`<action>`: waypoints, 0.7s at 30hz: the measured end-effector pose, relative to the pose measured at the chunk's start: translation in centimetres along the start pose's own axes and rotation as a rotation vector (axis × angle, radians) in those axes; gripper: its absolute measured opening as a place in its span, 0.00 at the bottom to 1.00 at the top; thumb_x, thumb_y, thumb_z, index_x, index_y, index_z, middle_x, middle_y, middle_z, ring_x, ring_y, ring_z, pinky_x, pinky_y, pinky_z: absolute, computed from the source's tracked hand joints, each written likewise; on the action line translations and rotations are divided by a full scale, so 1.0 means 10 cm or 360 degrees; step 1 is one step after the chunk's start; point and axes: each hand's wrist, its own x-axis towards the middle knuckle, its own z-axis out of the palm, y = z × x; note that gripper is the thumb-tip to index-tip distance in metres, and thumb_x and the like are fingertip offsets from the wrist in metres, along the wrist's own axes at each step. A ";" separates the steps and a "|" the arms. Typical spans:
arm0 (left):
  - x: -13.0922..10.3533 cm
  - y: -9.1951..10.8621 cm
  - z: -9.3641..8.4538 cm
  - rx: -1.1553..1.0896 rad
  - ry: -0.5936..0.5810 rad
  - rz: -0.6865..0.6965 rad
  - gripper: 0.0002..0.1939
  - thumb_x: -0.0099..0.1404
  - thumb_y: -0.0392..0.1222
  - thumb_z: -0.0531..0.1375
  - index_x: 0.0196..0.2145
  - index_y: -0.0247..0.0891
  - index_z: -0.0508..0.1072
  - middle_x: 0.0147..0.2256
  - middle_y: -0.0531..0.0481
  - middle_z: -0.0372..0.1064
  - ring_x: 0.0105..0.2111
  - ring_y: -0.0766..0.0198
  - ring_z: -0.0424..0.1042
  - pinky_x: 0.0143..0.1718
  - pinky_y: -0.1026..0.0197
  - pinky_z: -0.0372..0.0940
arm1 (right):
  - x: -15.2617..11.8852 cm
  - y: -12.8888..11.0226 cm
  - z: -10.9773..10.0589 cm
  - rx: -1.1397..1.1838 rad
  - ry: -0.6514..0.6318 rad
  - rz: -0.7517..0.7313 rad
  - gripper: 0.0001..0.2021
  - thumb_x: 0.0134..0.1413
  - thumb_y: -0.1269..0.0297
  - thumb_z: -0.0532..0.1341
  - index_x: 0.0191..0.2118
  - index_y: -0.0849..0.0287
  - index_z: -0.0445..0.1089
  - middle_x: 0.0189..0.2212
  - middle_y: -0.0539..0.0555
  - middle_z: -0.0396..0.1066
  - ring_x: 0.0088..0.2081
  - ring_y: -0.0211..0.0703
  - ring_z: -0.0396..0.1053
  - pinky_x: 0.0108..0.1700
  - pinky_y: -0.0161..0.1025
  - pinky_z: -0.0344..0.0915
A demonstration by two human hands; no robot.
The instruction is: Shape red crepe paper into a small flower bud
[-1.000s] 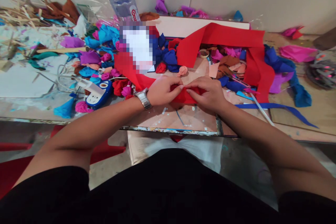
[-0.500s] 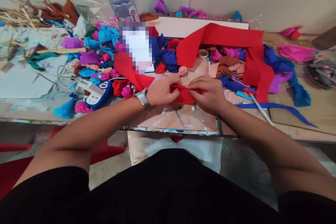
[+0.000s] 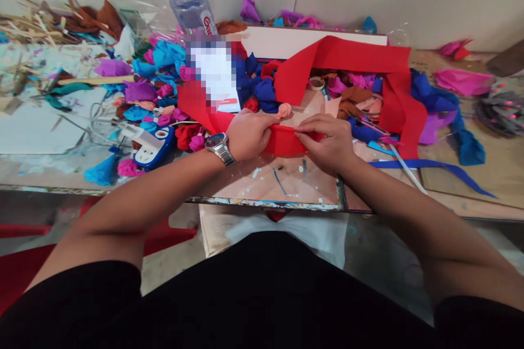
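Note:
A strip of red crepe paper (image 3: 286,143) stretches between my two hands over the front of the table. My left hand (image 3: 249,133), with a metal watch at the wrist, pinches its left part. At the strip's upper right edge, the thumb and fingertips of my right hand (image 3: 327,139) are closed on the paper. The top edge looks folded over. Just beyond the strip lies a peach paper rose (image 3: 284,110). A long red paper band (image 3: 347,54) loops over the pile behind my right hand. More red paper (image 3: 196,106) lies beyond my left wrist.
A lit phone (image 3: 216,76), partly blurred out, leans near a water bottle (image 3: 191,8). Left of my hands are a blue-and-white power strip (image 3: 153,147) and several paper flowers. Wooden sticks (image 3: 35,24) lie far left; a blue strip (image 3: 442,166) lies right.
My hands have moved slightly apart, and the red strip between them now shows wider and flatter. My left hand has shifted a little up and turned, showing the watch face.

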 end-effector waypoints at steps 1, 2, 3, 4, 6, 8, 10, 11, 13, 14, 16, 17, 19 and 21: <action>0.00 0.00 0.00 0.0018 0.0009 -0.0008 0.24 0.69 0.35 0.52 0.53 0.43 0.85 0.47 0.43 0.85 0.44 0.50 0.82 0.51 0.47 0.68 | 0.00 0.00 0.00 0.0008 0.0017 0.0001 0.05 0.63 0.65 0.70 0.38 0.50 0.86 0.38 0.52 0.87 0.40 0.48 0.84 0.49 0.47 0.78; 0.00 0.00 -0.01 0.0037 0.0014 -0.0023 0.25 0.69 0.35 0.51 0.54 0.43 0.84 0.48 0.43 0.85 0.45 0.49 0.82 0.51 0.47 0.67 | 0.01 0.01 0.00 0.0013 0.0036 0.0006 0.05 0.63 0.65 0.70 0.38 0.50 0.86 0.38 0.52 0.87 0.40 0.48 0.84 0.49 0.47 0.78; 0.00 0.00 -0.01 0.0056 0.0016 -0.0045 0.25 0.70 0.35 0.51 0.54 0.42 0.84 0.47 0.43 0.85 0.44 0.49 0.82 0.51 0.47 0.67 | 0.01 0.01 0.00 0.0014 0.0051 0.0013 0.05 0.63 0.65 0.70 0.38 0.50 0.86 0.38 0.52 0.87 0.40 0.48 0.84 0.49 0.47 0.79; 0.00 0.01 -0.02 0.0068 0.0020 -0.0071 0.25 0.70 0.36 0.51 0.54 0.42 0.84 0.47 0.42 0.85 0.44 0.48 0.82 0.51 0.46 0.67 | 0.01 0.01 0.00 0.0011 0.0059 0.0022 0.06 0.63 0.65 0.69 0.38 0.50 0.86 0.38 0.52 0.87 0.40 0.48 0.84 0.49 0.47 0.79; 0.00 0.02 -0.04 0.0049 0.0033 -0.0092 0.24 0.70 0.36 0.51 0.54 0.40 0.84 0.48 0.41 0.85 0.45 0.47 0.82 0.52 0.45 0.66 | 0.01 0.01 0.00 0.0002 0.0056 0.0026 0.06 0.63 0.65 0.69 0.38 0.50 0.86 0.37 0.52 0.87 0.40 0.48 0.84 0.49 0.47 0.79; -0.01 0.03 -0.05 -0.0017 0.0043 -0.0038 0.23 0.69 0.37 0.53 0.55 0.39 0.83 0.51 0.41 0.84 0.48 0.46 0.82 0.54 0.43 0.65 | 0.00 0.00 0.00 -0.0012 0.0025 0.0011 0.05 0.64 0.64 0.69 0.38 0.50 0.86 0.38 0.52 0.87 0.40 0.48 0.84 0.49 0.48 0.79; -0.02 0.06 -0.05 -0.0105 0.0039 0.0058 0.21 0.70 0.41 0.54 0.55 0.38 0.82 0.53 0.41 0.83 0.50 0.46 0.81 0.56 0.43 0.64 | -0.02 -0.01 0.01 -0.0025 -0.0019 -0.0009 0.05 0.64 0.62 0.70 0.39 0.49 0.86 0.38 0.52 0.87 0.41 0.48 0.84 0.50 0.48 0.78; -0.03 0.07 -0.04 -0.0149 0.0028 0.0103 0.20 0.73 0.43 0.54 0.54 0.38 0.82 0.52 0.41 0.83 0.50 0.46 0.81 0.56 0.44 0.64 | -0.03 -0.01 0.02 -0.0030 -0.0040 -0.0020 0.05 0.65 0.62 0.70 0.40 0.48 0.86 0.38 0.52 0.87 0.41 0.48 0.84 0.50 0.49 0.78; -0.04 0.10 -0.03 -0.0223 -0.0005 0.0162 0.21 0.77 0.48 0.52 0.50 0.38 0.82 0.49 0.41 0.84 0.49 0.48 0.80 0.55 0.45 0.64 | -0.05 -0.01 0.04 -0.0028 -0.0083 -0.0046 0.04 0.66 0.61 0.70 0.40 0.47 0.86 0.39 0.51 0.87 0.41 0.48 0.84 0.51 0.49 0.77; -0.04 0.10 -0.02 -0.0252 -0.0030 0.0181 0.21 0.78 0.49 0.51 0.48 0.38 0.82 0.47 0.42 0.84 0.48 0.49 0.80 0.54 0.46 0.64 | -0.05 -0.02 0.04 -0.0021 -0.0098 -0.0061 0.04 0.66 0.60 0.70 0.41 0.47 0.86 0.39 0.51 0.87 0.42 0.48 0.84 0.51 0.49 0.76; -0.04 0.11 -0.01 -0.0300 -0.0075 0.0191 0.21 0.78 0.49 0.50 0.45 0.38 0.82 0.41 0.42 0.83 0.43 0.51 0.79 0.50 0.48 0.65 | -0.06 -0.02 0.06 -0.0008 -0.0130 -0.0094 0.04 0.67 0.59 0.70 0.41 0.47 0.85 0.39 0.52 0.87 0.43 0.48 0.84 0.51 0.49 0.76; -0.03 0.10 0.00 -0.0327 -0.0091 0.0187 0.21 0.78 0.49 0.51 0.43 0.38 0.81 0.39 0.43 0.82 0.41 0.52 0.79 0.48 0.49 0.65 | -0.06 -0.02 0.06 -0.0005 -0.0144 -0.0100 0.04 0.67 0.59 0.70 0.42 0.47 0.85 0.39 0.52 0.87 0.43 0.48 0.84 0.51 0.49 0.76; -0.02 0.09 0.00 -0.0390 -0.0113 0.0180 0.19 0.77 0.48 0.52 0.40 0.38 0.81 0.35 0.44 0.81 0.36 0.54 0.76 0.44 0.51 0.64 | -0.06 -0.03 0.06 -0.0011 -0.0158 -0.0088 0.05 0.67 0.58 0.70 0.42 0.47 0.85 0.39 0.52 0.87 0.43 0.49 0.84 0.52 0.49 0.76; -0.01 0.08 0.00 -0.0438 -0.0112 0.0169 0.18 0.76 0.48 0.52 0.38 0.38 0.80 0.32 0.46 0.79 0.33 0.56 0.74 0.41 0.52 0.64 | -0.06 -0.04 0.05 -0.0026 -0.0163 -0.0060 0.06 0.67 0.57 0.69 0.42 0.47 0.85 0.39 0.53 0.87 0.43 0.49 0.84 0.53 0.50 0.76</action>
